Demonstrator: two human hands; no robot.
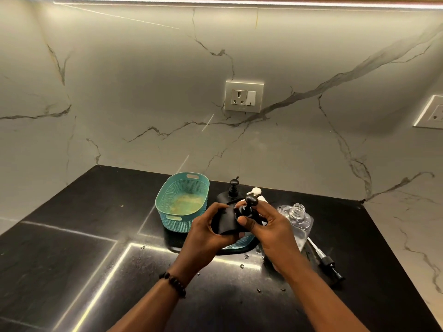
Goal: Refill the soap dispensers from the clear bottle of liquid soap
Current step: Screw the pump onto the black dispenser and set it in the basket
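My left hand (208,232) grips the body of a black soap dispenser (224,221), held tilted above the black counter. My right hand (266,226) has its fingers closed around that dispenser's black pump head (249,206). Behind them stands a second black dispenser (233,189) with its pump on, and a white pump top (255,191) shows beside it. The clear soap bottle (298,219) stands open to the right, with its cap off. Its removed black pump with a long tube (326,259) lies on the counter at the right.
A teal perforated basket (182,200) stands at the back left of my hands, and a second teal piece (242,243) shows under them. Small drops and specks dot the black counter (96,236). A marble wall with sockets (244,96) rises behind.
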